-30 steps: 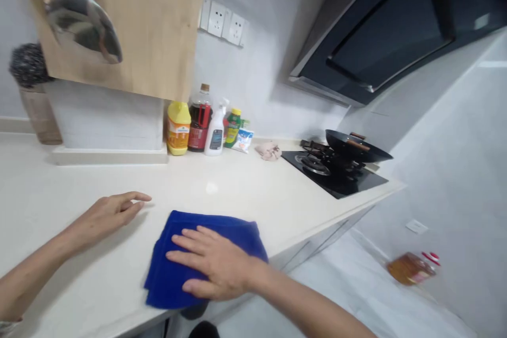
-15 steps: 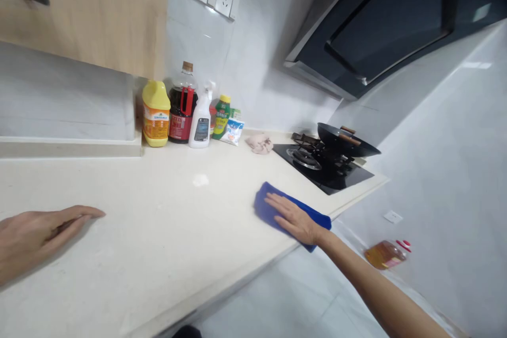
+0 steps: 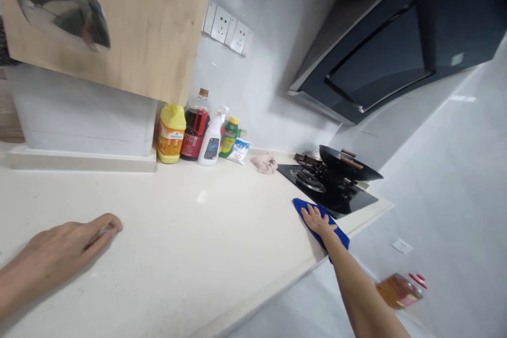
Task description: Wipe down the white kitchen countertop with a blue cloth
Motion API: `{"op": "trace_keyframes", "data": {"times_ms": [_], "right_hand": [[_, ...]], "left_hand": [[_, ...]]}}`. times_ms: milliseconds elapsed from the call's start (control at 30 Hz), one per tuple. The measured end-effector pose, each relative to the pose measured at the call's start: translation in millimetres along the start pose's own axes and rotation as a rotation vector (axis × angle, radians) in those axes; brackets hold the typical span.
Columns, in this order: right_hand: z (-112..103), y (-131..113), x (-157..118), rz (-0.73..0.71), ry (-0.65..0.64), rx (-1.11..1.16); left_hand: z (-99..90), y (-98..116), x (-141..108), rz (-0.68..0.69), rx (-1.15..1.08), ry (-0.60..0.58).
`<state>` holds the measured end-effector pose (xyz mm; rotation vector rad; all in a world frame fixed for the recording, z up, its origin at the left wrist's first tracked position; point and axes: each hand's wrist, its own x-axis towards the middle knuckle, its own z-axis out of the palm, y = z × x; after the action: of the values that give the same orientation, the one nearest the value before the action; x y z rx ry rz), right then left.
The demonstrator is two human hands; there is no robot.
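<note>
My right hand lies flat with fingers spread on a folded blue cloth, pressing it onto the cream countertop right beside the front edge of the black gas hob. My left hand rests palm down on the countertop at the near left, fingers loosely curled, holding nothing.
A black wok sits on the hob. A yellow jug, dark sauce bottle, white spray bottle and green bottle stand at the back wall, a crumpled pink rag near them. An oil bottle lies on the floor.
My right hand has slid the blue cloth across the countertop from the near middle to the right, up to the hob. My left hand stayed on the counter at the left.
</note>
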<state>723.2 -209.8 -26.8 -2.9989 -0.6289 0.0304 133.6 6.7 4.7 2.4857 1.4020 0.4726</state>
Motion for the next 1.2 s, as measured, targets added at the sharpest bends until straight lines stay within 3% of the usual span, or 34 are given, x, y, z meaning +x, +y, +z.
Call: {"op": "trace_keyframes", "data": {"times_ms": [133, 333, 467, 600, 700, 833, 1200], "right_hand": [[0.8, -48.0, 7.5, -0.012, -0.016, 0.013], [7.9, -151.5, -0.6, -0.261, -0.04, 0.01], [9.9, -212.1, -31.4, -0.469, -0.061, 0.004], [5.8, -248.4, -82.9, -0.679, -0.083, -0.002], [-0.1, -259.0, -126.0, -0.845, -0.108, -0.006], [-8.0, -255.5, -177.7, -1.025, -0.133, -0.008], [-22.4, -194.3, -282.2, -1.443, -0.148, 0.067]], "left_hand": [[-10.2, 9.6, 3.5, -0.05, 0.061, -0.099], [-8.5, 13.2, 3.0, -0.062, 0.092, -0.082], [-4.2, 12.7, 2.3, -0.065, 0.079, -0.016], [-5.0, 12.0, 2.2, -0.046, 0.074, -0.017], [-8.2, 11.7, 1.4, -0.039, 0.069, -0.036], [-12.6, 9.9, -1.4, -0.008, 0.001, -0.027], [-15.0, 6.2, -6.0, 0.011, -0.093, 0.022]]}}
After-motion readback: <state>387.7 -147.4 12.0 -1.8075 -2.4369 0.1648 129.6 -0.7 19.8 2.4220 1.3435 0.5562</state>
